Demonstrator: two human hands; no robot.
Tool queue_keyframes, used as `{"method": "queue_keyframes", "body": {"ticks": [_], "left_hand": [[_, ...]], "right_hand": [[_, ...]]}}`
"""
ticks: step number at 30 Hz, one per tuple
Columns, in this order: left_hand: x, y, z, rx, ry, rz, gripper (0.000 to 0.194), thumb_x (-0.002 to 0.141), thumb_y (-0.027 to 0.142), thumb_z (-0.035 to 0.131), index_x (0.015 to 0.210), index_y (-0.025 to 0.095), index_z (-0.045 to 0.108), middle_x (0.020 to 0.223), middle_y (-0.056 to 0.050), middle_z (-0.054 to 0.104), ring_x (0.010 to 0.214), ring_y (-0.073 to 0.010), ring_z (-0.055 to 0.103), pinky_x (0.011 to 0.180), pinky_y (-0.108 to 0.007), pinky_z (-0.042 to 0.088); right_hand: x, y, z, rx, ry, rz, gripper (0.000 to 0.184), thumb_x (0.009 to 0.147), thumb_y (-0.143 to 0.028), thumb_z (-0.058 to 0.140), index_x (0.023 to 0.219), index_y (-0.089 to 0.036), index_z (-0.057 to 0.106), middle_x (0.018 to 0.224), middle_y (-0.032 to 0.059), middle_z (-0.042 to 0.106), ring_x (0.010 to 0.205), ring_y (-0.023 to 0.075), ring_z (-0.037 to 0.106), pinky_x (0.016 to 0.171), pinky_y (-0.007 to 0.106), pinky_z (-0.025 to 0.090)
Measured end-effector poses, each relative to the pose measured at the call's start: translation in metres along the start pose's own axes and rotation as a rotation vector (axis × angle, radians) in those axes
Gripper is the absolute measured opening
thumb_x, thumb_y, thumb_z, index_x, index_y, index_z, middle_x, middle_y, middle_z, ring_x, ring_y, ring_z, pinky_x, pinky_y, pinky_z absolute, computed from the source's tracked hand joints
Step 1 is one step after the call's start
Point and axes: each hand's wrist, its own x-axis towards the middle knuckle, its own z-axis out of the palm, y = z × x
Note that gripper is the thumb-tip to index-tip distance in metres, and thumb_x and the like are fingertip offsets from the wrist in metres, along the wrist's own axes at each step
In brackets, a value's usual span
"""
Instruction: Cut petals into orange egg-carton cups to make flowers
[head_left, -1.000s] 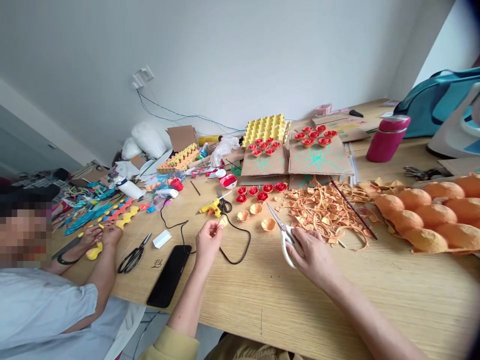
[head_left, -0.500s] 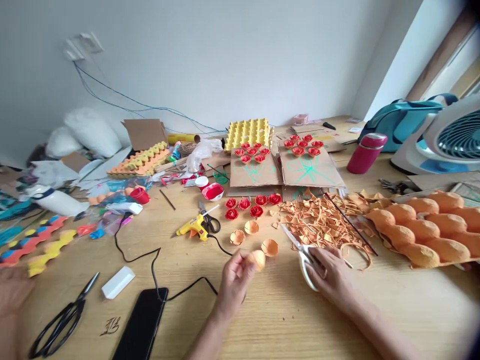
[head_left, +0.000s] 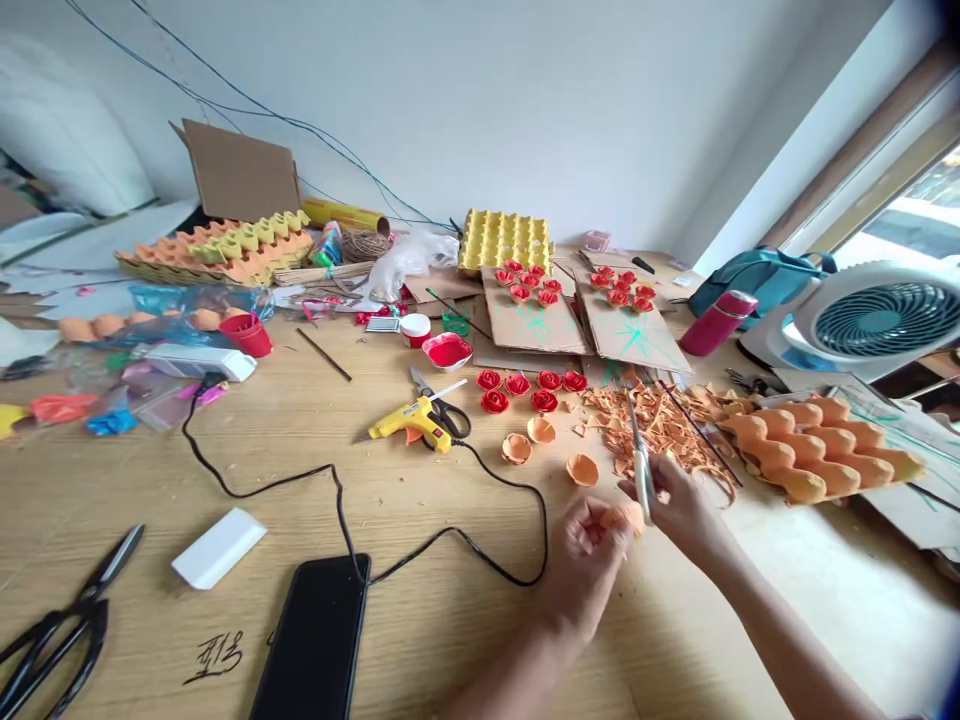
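My left hand [head_left: 581,555] is closed round a small orange egg-carton cup [head_left: 624,517], held just above the wooden table [head_left: 375,480]. My right hand [head_left: 679,505] grips white-handled scissors [head_left: 640,455], blades pointing up and away, right beside the cup. Three loose orange cups [head_left: 582,469] lie just beyond my hands. Behind them sit several red paper roses [head_left: 529,388] and a heap of orange trimmings [head_left: 660,425].
A yellow glue gun [head_left: 409,423] with a black cord [head_left: 337,490], a black phone [head_left: 315,640], a white block [head_left: 217,547] and black scissors [head_left: 60,625] lie to the left. An orange egg tray [head_left: 817,450], a fan [head_left: 870,320], a pink flask [head_left: 718,322] and cardboard with roses [head_left: 585,320] stand right and behind.
The view swung right and the other person left the frame. My left hand carried the orange cup rightward to the scissors, whose blades tilted upright.
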Motion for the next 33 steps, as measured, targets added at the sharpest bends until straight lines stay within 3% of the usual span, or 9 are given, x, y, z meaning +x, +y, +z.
{"method": "queue_keyframes", "body": {"ticks": [3,7,11,20,28,33], "left_hand": [[0.003,-0.01,0.0,-0.034,0.135,0.001,0.037,0.083,0.052,0.061,0.072,0.019,0.048,0.065,0.003,0.044,0.062,-0.0113,0.039,0.063,-0.025,0.036],[0.0,-0.018,-0.003,-0.026,0.042,-0.037,0.043,0.078,0.059,0.064,0.071,0.02,0.048,0.064,0.004,0.044,0.062,-0.0118,0.04,0.064,-0.026,0.035],[-0.002,-0.016,-0.007,-0.031,0.005,-0.039,0.042,0.077,0.057,0.066,0.07,0.019,0.048,0.063,0.004,0.045,0.063,-0.0117,0.041,0.066,-0.026,0.036],[-0.004,-0.015,-0.013,-0.129,0.042,-0.079,0.037,0.076,0.049,0.071,0.077,0.016,0.055,0.068,0.002,0.055,0.06,-0.0095,0.046,0.062,-0.024,0.038],[0.001,-0.019,-0.02,-0.32,0.056,-0.146,0.032,0.075,0.033,0.078,0.08,0.017,0.052,0.073,0.003,0.055,0.06,-0.0056,0.048,0.059,-0.02,0.038],[0.004,-0.011,-0.025,-0.341,0.06,-0.176,0.031,0.077,0.03,0.077,0.089,0.018,0.051,0.077,0.006,0.053,0.053,-0.002,0.042,0.055,-0.019,0.039]], "right_hand": [[0.018,-0.015,0.014,-0.063,-0.008,0.07,0.032,0.08,-0.05,0.06,0.071,-0.023,0.045,0.056,-0.0027,0.054,0.05,0.0142,0.047,0.047,0.026,0.035],[0.032,-0.028,0.023,-0.135,-0.004,0.143,0.026,0.076,-0.041,0.061,0.068,-0.023,0.045,0.055,-0.0024,0.051,0.049,0.0137,0.043,0.047,0.026,0.028],[0.038,-0.033,0.023,-0.159,-0.013,0.142,0.02,0.078,-0.04,0.058,0.074,-0.023,0.049,0.062,-0.0007,0.056,0.055,0.0148,0.047,0.051,0.026,0.029],[0.058,-0.038,0.027,-0.214,0.011,0.067,0.021,0.082,-0.043,0.057,0.08,-0.023,0.052,0.07,0.0036,0.066,0.063,0.0206,0.059,0.058,0.028,0.03],[0.041,-0.02,0.014,-0.108,0.171,-0.08,0.017,0.089,-0.038,0.049,0.08,-0.024,0.047,0.068,0.0014,0.065,0.065,0.0211,0.06,0.078,0.036,0.035],[0.009,-0.001,0.007,0.022,0.191,-0.221,0.015,0.089,-0.033,0.049,0.079,-0.023,0.045,0.067,-0.0012,0.061,0.061,0.0166,0.053,0.076,0.034,0.035]]}}
